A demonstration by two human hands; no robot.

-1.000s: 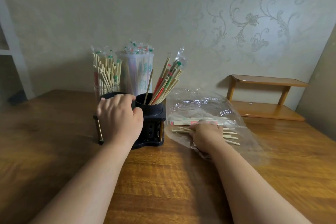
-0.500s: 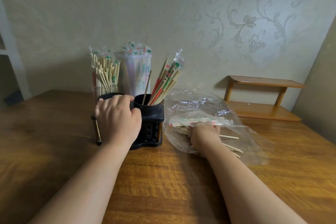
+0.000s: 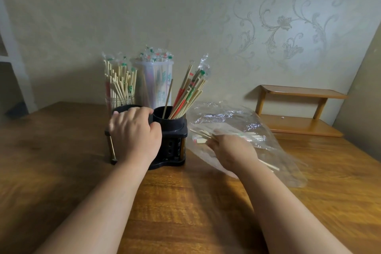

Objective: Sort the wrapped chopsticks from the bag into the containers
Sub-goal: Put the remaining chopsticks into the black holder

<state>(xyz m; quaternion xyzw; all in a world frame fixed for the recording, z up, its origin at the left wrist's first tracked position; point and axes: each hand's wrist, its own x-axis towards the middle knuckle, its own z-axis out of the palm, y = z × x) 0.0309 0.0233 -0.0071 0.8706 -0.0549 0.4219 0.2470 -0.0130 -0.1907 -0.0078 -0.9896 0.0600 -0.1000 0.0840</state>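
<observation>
Sticking leftward from the right hand's (image 3: pixel 233 150) pinch, wrapped chopsticks (image 3: pixel 203 135) lie inside the bag (image 3: pixel 226 116).

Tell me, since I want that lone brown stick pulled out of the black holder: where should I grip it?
Pinch the brown stick near its top end, coming from above. It stands almost upright in the black holder's right cup, top free, while the wrapped chopsticks fan away rightward.

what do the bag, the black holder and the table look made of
Bag: thin clear plastic film, glossy and crinkled; chopsticks show through it.
Holder: matte black, probably moulded plastic, with holes in its side.
Table: wood or veneer, varnished look; grain and sheen show.
</observation>
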